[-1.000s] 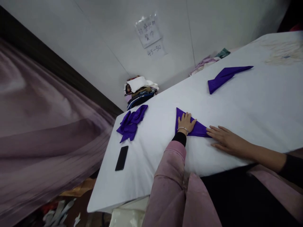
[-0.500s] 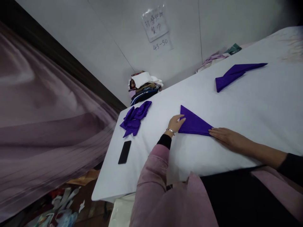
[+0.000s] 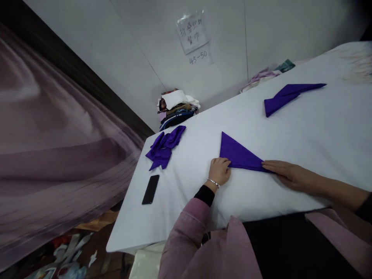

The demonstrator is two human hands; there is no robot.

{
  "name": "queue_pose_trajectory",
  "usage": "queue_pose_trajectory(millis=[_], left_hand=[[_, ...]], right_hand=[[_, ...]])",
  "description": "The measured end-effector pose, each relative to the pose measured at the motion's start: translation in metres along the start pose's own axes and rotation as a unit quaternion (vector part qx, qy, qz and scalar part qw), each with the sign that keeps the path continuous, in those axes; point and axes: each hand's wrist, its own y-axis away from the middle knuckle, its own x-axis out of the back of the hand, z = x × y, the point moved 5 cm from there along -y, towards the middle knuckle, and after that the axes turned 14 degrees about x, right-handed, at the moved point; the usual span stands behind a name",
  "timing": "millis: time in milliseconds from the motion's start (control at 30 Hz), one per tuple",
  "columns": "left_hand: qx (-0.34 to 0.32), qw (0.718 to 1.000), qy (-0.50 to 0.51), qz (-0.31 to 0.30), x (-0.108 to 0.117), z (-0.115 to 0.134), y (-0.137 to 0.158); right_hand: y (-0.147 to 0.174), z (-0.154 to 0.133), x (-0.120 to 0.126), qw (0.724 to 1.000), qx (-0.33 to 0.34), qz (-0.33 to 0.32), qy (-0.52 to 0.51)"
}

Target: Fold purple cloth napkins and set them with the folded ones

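Note:
A purple cloth napkin [image 3: 240, 153], folded into a long triangle, lies on the white-covered table in front of me. At its lower left corner, my left hand [image 3: 220, 171] has its fingers curled and closed on the cloth edge. My right hand [image 3: 287, 173] rests over the narrow right tip, fingers stretched out and lying flat; the very end of the tip is partly hidden beneath them. Farther back on the right sits another folded purple napkin [image 3: 286, 99], untouched. To the left is a loose heap of purple cloth [image 3: 164, 147].
A black phone [image 3: 150, 189] lies near the left edge of the white table [image 3: 180, 201]. Behind the table are a stack of folded cloths [image 3: 177, 108] and more fabric [image 3: 258, 79] by the wall. A handwritten sign [image 3: 192, 33] hangs there. A mauve curtain [image 3: 58, 155] hangs left.
My left hand has come down from the napkin's left side to its lower left corner and closed there. My right hand has shifted slightly right along the tip. The view has tilted a little.

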Motion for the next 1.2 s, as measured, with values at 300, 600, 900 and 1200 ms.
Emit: queue_pose_trajectory(millis=[300,600,900,1200], left_hand=[[-0.133,0.99,-0.047,-0.01,-0.035,0.081,-0.009],[-0.109,0.993,-0.045,0.015,-0.048,0.077,-0.014],[-0.031,0.986,0.161,-0.016,-0.033,0.07,-0.006],[0.06,0.952,0.293,-0.065,-0.012,0.042,0.004]], right_hand=[[0.0,0.003,0.002,0.998,-0.048,0.023,-0.044],[0.0,0.015,0.004,0.994,-0.047,0.051,-0.084],[-0.029,0.02,0.007,0.991,0.056,0.084,-0.085],[-0.039,-0.017,0.021,0.968,-0.022,-0.027,-0.247]])
